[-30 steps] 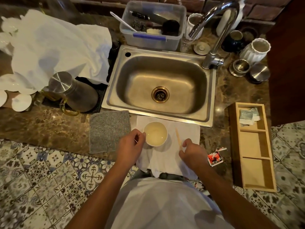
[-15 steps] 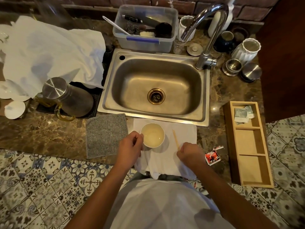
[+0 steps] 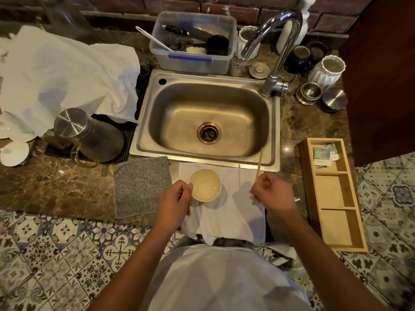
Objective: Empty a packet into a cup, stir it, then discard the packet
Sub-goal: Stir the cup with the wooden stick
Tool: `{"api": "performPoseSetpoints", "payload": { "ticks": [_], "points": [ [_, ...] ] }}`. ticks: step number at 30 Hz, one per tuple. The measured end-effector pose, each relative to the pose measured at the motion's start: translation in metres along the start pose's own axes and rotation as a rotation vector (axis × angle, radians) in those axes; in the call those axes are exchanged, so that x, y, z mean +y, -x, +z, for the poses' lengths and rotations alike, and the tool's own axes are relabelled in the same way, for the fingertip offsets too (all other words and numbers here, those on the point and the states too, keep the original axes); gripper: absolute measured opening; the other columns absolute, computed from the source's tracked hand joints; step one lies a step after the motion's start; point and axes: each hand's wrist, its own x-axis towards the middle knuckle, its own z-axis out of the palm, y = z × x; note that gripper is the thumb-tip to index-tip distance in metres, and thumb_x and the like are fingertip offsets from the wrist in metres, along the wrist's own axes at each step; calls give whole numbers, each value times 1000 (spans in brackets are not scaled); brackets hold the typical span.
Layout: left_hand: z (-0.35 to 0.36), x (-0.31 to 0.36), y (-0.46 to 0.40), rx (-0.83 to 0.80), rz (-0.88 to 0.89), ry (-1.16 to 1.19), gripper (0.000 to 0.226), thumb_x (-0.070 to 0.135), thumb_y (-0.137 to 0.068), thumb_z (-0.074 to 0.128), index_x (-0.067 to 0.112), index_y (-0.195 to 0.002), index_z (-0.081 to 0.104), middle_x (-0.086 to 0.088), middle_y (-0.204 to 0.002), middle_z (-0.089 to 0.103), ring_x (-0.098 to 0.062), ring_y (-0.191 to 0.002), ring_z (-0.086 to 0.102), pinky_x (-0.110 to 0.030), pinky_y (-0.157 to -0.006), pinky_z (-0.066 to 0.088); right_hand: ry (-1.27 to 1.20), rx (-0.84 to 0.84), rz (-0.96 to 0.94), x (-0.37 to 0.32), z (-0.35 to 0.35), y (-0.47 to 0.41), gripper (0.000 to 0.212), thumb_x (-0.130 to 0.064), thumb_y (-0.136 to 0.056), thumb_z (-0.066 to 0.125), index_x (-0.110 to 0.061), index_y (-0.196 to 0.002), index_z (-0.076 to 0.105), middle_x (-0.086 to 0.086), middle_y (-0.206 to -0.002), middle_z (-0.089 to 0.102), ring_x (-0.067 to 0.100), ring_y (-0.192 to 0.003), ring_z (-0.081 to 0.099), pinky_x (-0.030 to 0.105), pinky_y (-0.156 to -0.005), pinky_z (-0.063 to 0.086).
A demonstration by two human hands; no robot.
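A white cup [image 3: 204, 184] with pale liquid stands on a white cloth [image 3: 233, 212] at the counter's front edge, just below the sink. My left hand [image 3: 175, 204] is closed around the cup's left side. My right hand [image 3: 275, 194] pinches a thin wooden stir stick [image 3: 259, 163], lifted off the cloth and pointing up toward the sink rim, to the right of the cup. The red packet seen earlier is hidden behind my right hand; only a small white corner [image 3: 296, 200] shows.
A steel sink [image 3: 208, 122] with a tall faucet [image 3: 276, 52] lies behind the cup. A grey cloth [image 3: 141, 185] is to the left, beside a steel jug [image 3: 89, 133]. A wooden tray [image 3: 332, 194] with sachets [image 3: 323, 154] stands to the right.
My right hand has picked the stir stick up from the cloth and raised it. The left hand stays on the cup. The camera has moved closer.
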Motion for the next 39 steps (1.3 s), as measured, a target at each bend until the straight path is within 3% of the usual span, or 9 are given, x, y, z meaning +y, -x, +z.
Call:
{"api": "performPoseSetpoints", "payload": {
  "ticks": [3, 7, 11, 15, 19, 25, 32, 35, 39],
  "points": [
    [1, 0, 0, -1, -1, 6, 36, 27, -104, 53, 8, -73, 56, 1, -52, 61, -14, -41, 56, -29, -50, 46, -60, 39, -95, -23, -13, 8, 7, -14, -91, 67, -15, -97, 64, 3, -83, 73, 18, -78, 74, 34, -68, 64],
    [1, -1, 0, -9, -18, 41, 35, 26, -103, 54, 7, -75, 56, -2, -55, 62, -14, -42, 55, -27, -48, 45, -59, 85, -217, -40, -13, 16, 14, -20, -97, 63, -20, -110, 69, -4, -86, 73, 14, -82, 70, 35, -76, 62],
    [2, -1, 0, 4, -29, 78, 33, 23, -103, 54, 8, -74, 55, -4, -57, 62, -15, -43, 54, -26, -47, 44, -225, 43, -238, -55, -19, 23, 23, -16, -97, 65, -21, -119, 66, 0, -70, 71, 16, -66, 70, 36, -64, 60],
    [9, 0, 1, 82, -30, -16, 30, 26, -103, 53, 12, -77, 57, -6, -62, 65, -18, -45, 60, -39, -51, 53, -361, -57, -306, -64, -30, 24, 28, -6, -98, 63, -19, -122, 66, 10, -69, 72, 27, -62, 69, 37, -59, 59],
    [17, -1, 4, 153, -29, -39, 29, 26, -103, 52, 13, -78, 57, -8, -62, 66, -19, -44, 61, -43, -53, 56, -460, -153, -301, -72, -33, 26, 22, 0, -98, 60, -12, -109, 74, 14, -84, 78, 33, -76, 76, 41, -68, 60],
    [17, -4, 3, 124, -15, -1, 29, 25, -104, 51, 12, -78, 54, -9, -60, 63, -14, -44, 56, -36, -49, 50, -559, -330, -315, -90, -25, 40, 29, -1, -93, 67, -6, -121, 70, 9, -105, 80, 23, -101, 76, 36, -75, 64],
    [8, -8, -2, 57, 32, -15, 29, 27, -104, 52, 12, -79, 56, -4, -61, 65, -16, -46, 58, -41, -51, 52, -520, -161, -277, -94, 14, 32, 17, -11, -99, 61, -10, -100, 78, 13, -76, 77, 24, -67, 74, 30, -60, 61],
    [7, -10, -4, 53, 41, -38, 32, 36, -104, 50, 17, -78, 56, -2, -61, 65, -22, -50, 62, -47, -54, 55, -476, -103, -212, -80, 27, 22, 15, -13, -96, 67, -3, -97, 78, 14, -75, 77, 26, -64, 73, 35, -62, 61],
    [4, -14, -6, 23, 53, -43, 34, 41, -103, 47, 21, -77, 54, -2, -62, 65, -24, -54, 63, -49, -57, 54, -373, 17, -159, -65, 31, 20, 7, -16, -90, 74, -10, -88, 77, 5, -72, 78, 25, -67, 76, 40, -64, 63]
  ]
}}
